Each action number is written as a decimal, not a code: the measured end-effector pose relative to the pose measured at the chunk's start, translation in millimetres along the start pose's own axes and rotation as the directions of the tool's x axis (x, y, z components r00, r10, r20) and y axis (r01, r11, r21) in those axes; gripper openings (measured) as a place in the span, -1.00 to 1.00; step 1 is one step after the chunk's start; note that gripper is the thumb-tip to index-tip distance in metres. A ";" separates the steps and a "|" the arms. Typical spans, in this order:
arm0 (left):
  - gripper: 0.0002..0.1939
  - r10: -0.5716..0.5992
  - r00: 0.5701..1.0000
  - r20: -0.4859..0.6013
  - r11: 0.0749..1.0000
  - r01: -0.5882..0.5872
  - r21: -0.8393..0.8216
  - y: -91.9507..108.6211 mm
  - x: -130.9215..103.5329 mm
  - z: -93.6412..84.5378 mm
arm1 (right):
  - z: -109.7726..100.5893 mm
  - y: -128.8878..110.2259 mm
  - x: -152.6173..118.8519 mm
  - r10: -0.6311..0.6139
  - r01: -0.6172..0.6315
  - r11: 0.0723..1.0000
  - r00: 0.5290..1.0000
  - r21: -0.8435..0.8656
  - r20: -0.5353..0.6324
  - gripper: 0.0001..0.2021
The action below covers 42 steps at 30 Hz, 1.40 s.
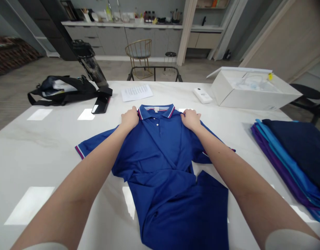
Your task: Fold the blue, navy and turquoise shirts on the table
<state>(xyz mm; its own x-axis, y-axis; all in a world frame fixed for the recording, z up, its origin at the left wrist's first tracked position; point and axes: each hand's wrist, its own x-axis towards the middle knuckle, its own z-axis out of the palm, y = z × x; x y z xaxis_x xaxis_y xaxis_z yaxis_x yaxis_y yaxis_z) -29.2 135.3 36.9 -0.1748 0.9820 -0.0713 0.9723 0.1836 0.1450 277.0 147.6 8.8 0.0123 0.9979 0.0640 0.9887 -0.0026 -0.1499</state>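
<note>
Blue polo shirt (160,149) pinched at both shoulders, collar (169,111) toward 12 o'clock
On my remote feed the shirt lies mid-table on the white table (45,149), its lower part running out of view toward 6; the left hand (130,118), at the shirt's 11, pinches one shoulder beside the collar, and the right hand (190,119), at 1, pinches the other. I judge the step in hand to be spreading the shirt; with the waist bunched in folds, the next move calls for smoothing toward 6. I can read no brand: the collar tag (156,109), the printed sheet (137,92) at 11, the white device (202,96) at 1 and the mark on the white box (235,95) at 2 are too small to make out
</note>
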 end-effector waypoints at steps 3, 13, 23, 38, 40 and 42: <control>-0.60 0.006 0.999 -0.054 1.000 -0.008 -0.030 8.1 32.3 5.1 | 5.9 -4.8 21.0 0.036 -0.036 0.999 0.999 0.018 -0.027 -0.68; -0.54 0.047 0.949 -0.311 0.982 -0.100 -0.159 27.7 105.0 26.0 | 17.4 -4.0 99.3 0.009 -0.001 0.997 0.995 0.081 -0.097 -0.67; -0.48 0.423 0.896 -0.136 0.891 -0.438 -0.118 23.7 2.0 36.3 | -7.9 14.9 5.1 -0.163 0.178 0.975 0.980 0.130 -0.116 -0.61; -0.44 0.644 0.765 -0.012 0.668 -0.570 -0.479 44.5 -193.2 26.4 | -41.9 22.8 -185.3 -0.439 0.429 0.876 0.899 0.219 -0.005 -0.64; -0.56 0.620 0.785 -0.018 0.640 -0.519 -0.566 43.4 -205.5 20.3 | -45.5 25.1 -201.5 -0.427 0.417 0.887 0.904 0.201 0.008 -0.58; -0.67 0.602 0.798 -0.042 0.599 -0.485 -0.638 37.1 -216.9 11.5 | -48.0 29.7 -213.6 -0.389 0.376 0.907 0.921 0.192 0.035 -0.49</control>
<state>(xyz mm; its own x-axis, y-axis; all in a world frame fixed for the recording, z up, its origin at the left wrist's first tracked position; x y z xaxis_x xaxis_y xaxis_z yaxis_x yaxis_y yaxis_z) 46.6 -71.3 46.3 0.4389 0.8957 0.0716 0.5676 -0.3382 0.7506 310.8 -68.7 38.1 -0.3783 0.9220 0.0828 0.8723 0.3850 -0.3014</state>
